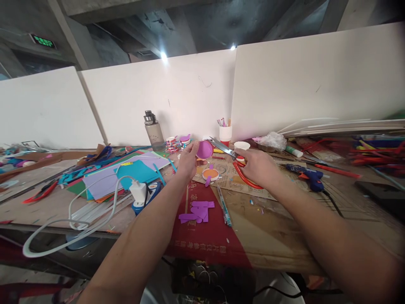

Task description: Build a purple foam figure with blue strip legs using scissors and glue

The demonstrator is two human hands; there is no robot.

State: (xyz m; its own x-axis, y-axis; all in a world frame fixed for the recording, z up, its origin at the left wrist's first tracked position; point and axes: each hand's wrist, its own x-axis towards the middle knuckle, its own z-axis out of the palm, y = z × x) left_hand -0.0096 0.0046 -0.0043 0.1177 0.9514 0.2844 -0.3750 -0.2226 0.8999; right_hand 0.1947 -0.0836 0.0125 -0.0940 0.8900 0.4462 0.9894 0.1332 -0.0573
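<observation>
Holding the purple disc (205, 150) up over the bench (41, 215) in your left hand (189, 161), with scissors (226, 149) gripped in your right hand (257, 164), blades near the disc, you'd best pinch it firmly, away from those edges.
</observation>
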